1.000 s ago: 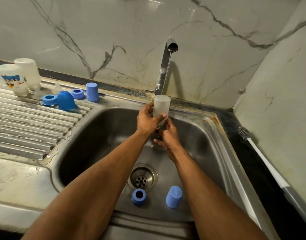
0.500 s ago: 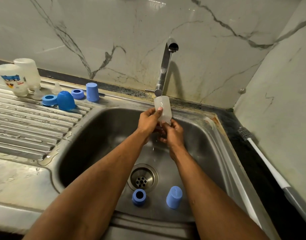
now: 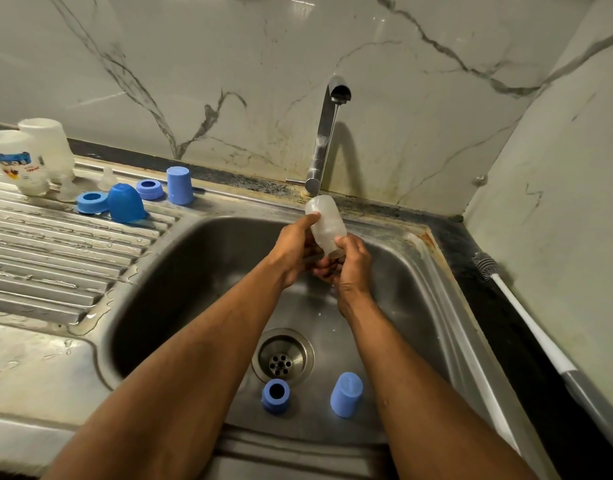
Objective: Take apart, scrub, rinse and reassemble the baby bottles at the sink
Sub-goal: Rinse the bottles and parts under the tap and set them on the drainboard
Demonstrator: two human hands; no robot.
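Observation:
Over the steel sink (image 3: 180,271), a frosted baby bottle body (image 3: 326,221) is upended, base up and tilted toward the tap (image 3: 324,140). My left hand (image 3: 294,249) grips its side with the thumb near the base. My right hand (image 3: 350,266) grips its lower neck end from the right. On the sink floor near the drain (image 3: 282,356) lie a blue collar ring (image 3: 275,396) and a blue cap (image 3: 346,394). The bottle's mouth is hidden behind my fingers.
On the ribbed drainboard (image 3: 55,251) at the left stand two upturned bottles (image 3: 24,161), clear teats (image 3: 107,178), two blue rings (image 3: 92,202), a dark blue cap (image 3: 125,202) and a light blue cap (image 3: 179,185). A long-handled bottle brush (image 3: 526,313) leans along the right counter.
The bottle has tipped from upright to leaning toward the tap and risen slightly. My right hand moved up to grip its lower end.

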